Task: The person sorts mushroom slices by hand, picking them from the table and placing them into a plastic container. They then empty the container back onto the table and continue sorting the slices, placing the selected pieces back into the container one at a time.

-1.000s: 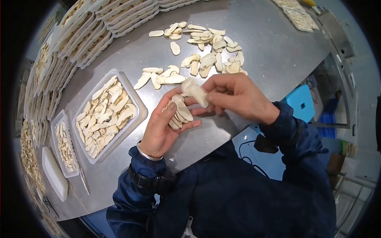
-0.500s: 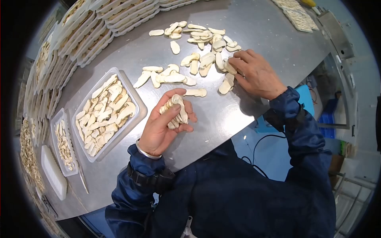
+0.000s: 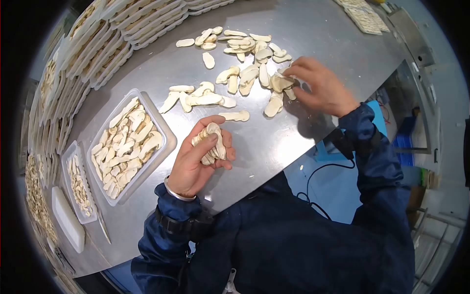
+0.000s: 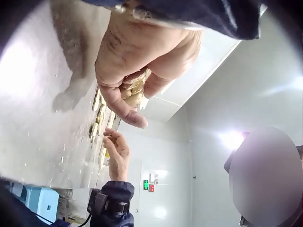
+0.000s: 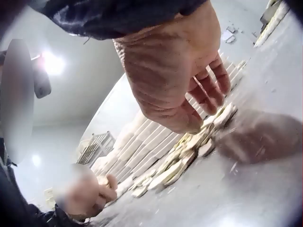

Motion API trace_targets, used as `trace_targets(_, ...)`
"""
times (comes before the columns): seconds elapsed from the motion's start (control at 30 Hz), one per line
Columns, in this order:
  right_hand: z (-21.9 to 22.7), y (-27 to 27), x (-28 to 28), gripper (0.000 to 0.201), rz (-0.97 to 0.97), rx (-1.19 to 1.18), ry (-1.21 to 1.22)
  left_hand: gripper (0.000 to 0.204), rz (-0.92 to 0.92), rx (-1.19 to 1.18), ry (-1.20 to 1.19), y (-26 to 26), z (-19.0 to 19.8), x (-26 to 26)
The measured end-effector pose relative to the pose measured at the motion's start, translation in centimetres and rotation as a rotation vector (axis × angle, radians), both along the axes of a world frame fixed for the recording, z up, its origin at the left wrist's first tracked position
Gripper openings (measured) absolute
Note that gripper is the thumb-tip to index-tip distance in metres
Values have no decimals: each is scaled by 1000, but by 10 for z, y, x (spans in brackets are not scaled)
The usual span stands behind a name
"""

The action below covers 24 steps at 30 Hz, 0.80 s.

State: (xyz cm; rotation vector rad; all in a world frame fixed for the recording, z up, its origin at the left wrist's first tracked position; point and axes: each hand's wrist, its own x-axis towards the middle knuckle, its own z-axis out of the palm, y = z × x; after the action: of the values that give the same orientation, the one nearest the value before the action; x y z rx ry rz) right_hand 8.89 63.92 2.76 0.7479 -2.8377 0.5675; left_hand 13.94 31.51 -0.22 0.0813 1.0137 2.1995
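My left hand (image 3: pixel 196 159) grips a small stack of pale mushroom slices (image 3: pixel 215 142), the thumb pressed across them. In the left wrist view the stack (image 4: pixel 135 90) shows between thumb and curled fingers. My right hand (image 3: pixel 323 88) reaches over the right end of the loose slices, its fingertips at a broad slice (image 3: pixel 280 84). The right wrist view shows its fingers loosely bent and apart, close over the slices (image 5: pixel 189 144). A single slice (image 3: pixel 237 116) lies on the metal table just beyond the left hand.
A clear plastic tub (image 3: pixel 169 139) full of slices stands left of the left hand. Beside it are a narrow tray (image 3: pixel 93 215) of small pieces, a white tray (image 3: pixel 68 220) and a knife (image 3: pixel 104 228). Stacked trays (image 3: pixel 105 54) of slices line the far left.
My right hand has let go of the slice it held near the left hand and moved right to the loose slices, where a broad slice has shifted. The left hand still grips its stack.
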Motion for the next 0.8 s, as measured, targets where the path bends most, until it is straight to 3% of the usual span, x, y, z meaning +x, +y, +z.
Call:
trace_targets(0.2,-9,-23,-1,17,-5,188,116,35,4,-6,-6,-1,-1,-1)
trace_targets(0.3,-14,-14,-8,16,-80,89,176,35,5,1,-7,-1,-1,0)
trace_targets(0.4,-11,11,-18,17,-283,-66,14,34,4,-6,-2,-1,0,0)
trace_targets(0.5,-8,42,-28,24,-515,-264,-305,34,3,-16,-6,-1,1,0)
trace_targets(0.6,-3,30,-18,23,-493,14,113,34,-1,-19,-10,0,1,-1)
trace_targets(0.7,5,-3,-10,25,-189,-97,48,34,-1,-15,-5,0,0,0)
trace_targets(0.8,-3,-31,-12,31,29,10,70,34,-4,-18,-2,0,0,0)
